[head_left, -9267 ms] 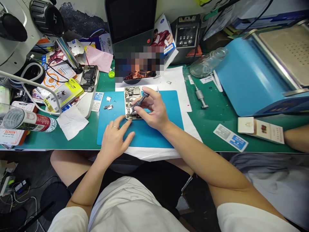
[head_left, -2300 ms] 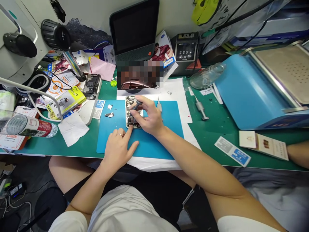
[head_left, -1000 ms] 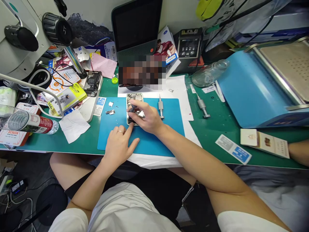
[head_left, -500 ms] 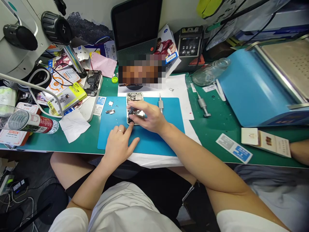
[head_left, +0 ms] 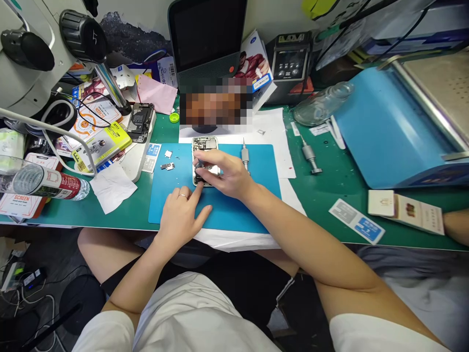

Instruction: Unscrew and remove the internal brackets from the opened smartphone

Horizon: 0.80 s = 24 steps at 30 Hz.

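An opened phone [head_left: 205, 143] lies on the blue mat [head_left: 234, 212], its inner parts exposed. Over its middle, my right hand [head_left: 232, 175] pinches a short dark-handled screwdriver [head_left: 199, 165] between thumb and fingers; the tip is hidden. The index fingertip of my left hand [head_left: 180, 210] touches the phone's lower edge, with the thumb spread away and nothing held. Left of the phone are a small metal bracket [head_left: 168, 166] and a small silver plate [head_left: 168, 154]. A grey screwdriver [head_left: 245, 154] lies to its right on the mat.
Another grey screwdriver [head_left: 309, 157] and a glass jar [head_left: 322, 105] are on the right, before a blue machine [head_left: 384, 132]. A plastic bottle [head_left: 47, 185], boxes and another opened phone [head_left: 140, 122] crowd the left. Another person's arm [head_left: 457, 226] shows at the right edge.
The view has shifted slightly. Both hands stay at the phone, and my right hand keeps its pinch on the screwdriver with only a slight shift of the fingers.
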Each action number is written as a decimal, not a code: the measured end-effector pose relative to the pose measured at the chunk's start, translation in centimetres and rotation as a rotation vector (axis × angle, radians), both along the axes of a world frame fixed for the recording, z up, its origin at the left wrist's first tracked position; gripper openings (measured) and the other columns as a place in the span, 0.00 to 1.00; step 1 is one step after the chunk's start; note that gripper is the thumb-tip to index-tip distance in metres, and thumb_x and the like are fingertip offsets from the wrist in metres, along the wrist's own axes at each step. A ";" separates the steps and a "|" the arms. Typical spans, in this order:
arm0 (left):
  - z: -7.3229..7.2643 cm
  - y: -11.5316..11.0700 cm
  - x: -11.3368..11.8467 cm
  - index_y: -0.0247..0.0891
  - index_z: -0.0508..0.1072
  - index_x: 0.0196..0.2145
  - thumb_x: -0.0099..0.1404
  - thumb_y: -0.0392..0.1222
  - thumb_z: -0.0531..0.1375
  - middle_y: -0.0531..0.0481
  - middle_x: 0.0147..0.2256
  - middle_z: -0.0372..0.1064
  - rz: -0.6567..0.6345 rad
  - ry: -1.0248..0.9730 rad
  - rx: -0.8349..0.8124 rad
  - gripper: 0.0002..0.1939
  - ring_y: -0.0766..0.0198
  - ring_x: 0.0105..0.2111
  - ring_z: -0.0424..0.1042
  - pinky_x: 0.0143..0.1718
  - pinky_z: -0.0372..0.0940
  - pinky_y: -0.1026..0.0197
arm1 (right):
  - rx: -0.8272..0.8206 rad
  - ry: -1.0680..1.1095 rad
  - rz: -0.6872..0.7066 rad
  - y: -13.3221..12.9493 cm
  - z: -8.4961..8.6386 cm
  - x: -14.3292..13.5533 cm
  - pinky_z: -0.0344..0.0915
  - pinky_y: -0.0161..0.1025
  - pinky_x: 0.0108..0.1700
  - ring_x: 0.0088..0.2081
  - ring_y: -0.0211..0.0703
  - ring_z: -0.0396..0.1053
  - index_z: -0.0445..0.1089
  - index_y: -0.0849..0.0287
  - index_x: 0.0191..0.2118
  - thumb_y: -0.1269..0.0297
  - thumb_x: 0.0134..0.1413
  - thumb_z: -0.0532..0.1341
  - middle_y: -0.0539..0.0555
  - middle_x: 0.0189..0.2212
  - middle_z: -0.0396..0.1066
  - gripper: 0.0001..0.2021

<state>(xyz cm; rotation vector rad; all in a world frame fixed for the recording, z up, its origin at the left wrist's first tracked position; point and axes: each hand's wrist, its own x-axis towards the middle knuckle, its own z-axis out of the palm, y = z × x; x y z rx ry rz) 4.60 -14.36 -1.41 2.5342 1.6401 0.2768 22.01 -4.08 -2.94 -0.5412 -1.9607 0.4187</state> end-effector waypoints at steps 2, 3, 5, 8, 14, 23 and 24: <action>0.0 0.0 0.0 0.35 0.63 0.69 0.77 0.57 0.52 0.42 0.40 0.66 0.002 0.000 -0.001 0.31 0.51 0.41 0.66 0.39 0.61 0.54 | -0.024 -0.017 -0.012 0.0 -0.1 0.1 0.80 0.38 0.42 0.42 0.39 0.78 0.60 0.47 0.66 0.67 0.70 0.58 0.51 0.43 0.76 0.23; 0.0 0.0 0.0 0.35 0.63 0.69 0.77 0.57 0.52 0.42 0.40 0.66 0.002 0.001 -0.003 0.31 0.51 0.41 0.66 0.39 0.61 0.54 | -0.025 -0.025 -0.020 0.0 -0.2 0.1 0.80 0.38 0.41 0.42 0.39 0.78 0.60 0.47 0.67 0.67 0.70 0.58 0.51 0.43 0.76 0.23; 0.0 0.0 0.0 0.35 0.63 0.68 0.77 0.57 0.51 0.42 0.41 0.67 0.000 0.003 -0.002 0.31 0.51 0.41 0.66 0.39 0.61 0.54 | 0.026 -0.032 -0.040 0.2 -0.4 0.1 0.80 0.40 0.42 0.43 0.41 0.78 0.59 0.47 0.67 0.64 0.69 0.60 0.52 0.43 0.77 0.24; 0.0 0.0 0.0 0.35 0.63 0.68 0.77 0.57 0.51 0.41 0.42 0.67 -0.004 0.003 -0.001 0.31 0.51 0.41 0.66 0.40 0.61 0.54 | 0.175 -0.041 -0.097 0.4 -0.5 0.1 0.80 0.44 0.45 0.45 0.46 0.79 0.57 0.45 0.68 0.62 0.65 0.65 0.54 0.47 0.78 0.30; -0.1 0.0 0.0 0.35 0.63 0.68 0.77 0.57 0.51 0.42 0.41 0.66 0.001 0.001 -0.016 0.31 0.51 0.42 0.66 0.40 0.62 0.53 | 0.199 -0.041 -0.141 0.3 -0.5 -0.1 0.79 0.47 0.46 0.46 0.47 0.79 0.54 0.43 0.71 0.67 0.67 0.61 0.53 0.48 0.79 0.31; 0.0 0.0 -0.1 0.35 0.64 0.67 0.76 0.56 0.53 0.42 0.41 0.67 0.003 -0.005 -0.008 0.30 0.50 0.42 0.67 0.40 0.62 0.53 | 0.286 -0.069 -0.166 0.0 -0.5 -0.6 0.79 0.49 0.47 0.47 0.49 0.78 0.52 0.45 0.72 0.68 0.66 0.62 0.56 0.49 0.79 0.33; 0.0 0.0 -0.1 0.36 0.64 0.67 0.76 0.56 0.53 0.42 0.40 0.67 0.002 -0.005 -0.009 0.29 0.50 0.42 0.67 0.39 0.62 0.53 | 0.276 -0.064 -0.160 0.0 -0.6 -0.6 0.79 0.49 0.47 0.48 0.49 0.78 0.51 0.46 0.72 0.69 0.66 0.60 0.56 0.49 0.79 0.33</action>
